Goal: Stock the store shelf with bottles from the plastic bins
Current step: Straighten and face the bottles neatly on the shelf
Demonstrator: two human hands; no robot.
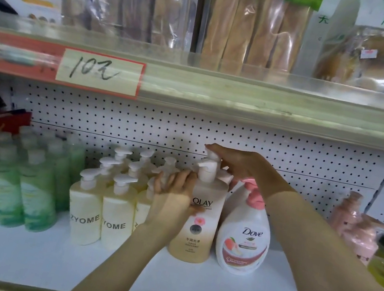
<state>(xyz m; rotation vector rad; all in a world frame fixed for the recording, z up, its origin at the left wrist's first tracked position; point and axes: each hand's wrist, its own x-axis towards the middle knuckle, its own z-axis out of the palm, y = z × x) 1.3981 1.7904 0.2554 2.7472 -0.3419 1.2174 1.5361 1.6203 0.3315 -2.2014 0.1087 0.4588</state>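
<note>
The left fingers (171, 180) are curled round the left shoulder of a tall cream-to-gold plastic Olay pump bottle (199, 229), with the thumb across its front. The left hand (171, 200) grips it upright on the white shelf (62, 263), near the middle. The right fingers (218, 150) curve narrowly over an upper white pump head (211, 156), and the right hand (241, 165) holds it from above. Whether that head belongs to this bottle or to one behind it cannot be told.

Touching on the right stands a white Dove bottle with a pink pump (243, 241). Just left are pale yellow ZYOME pump bottles (87, 211), then green translucent bottles (24, 190). Pink bottles (359, 239) stand far right, against the white pegboard back (287, 152).
</note>
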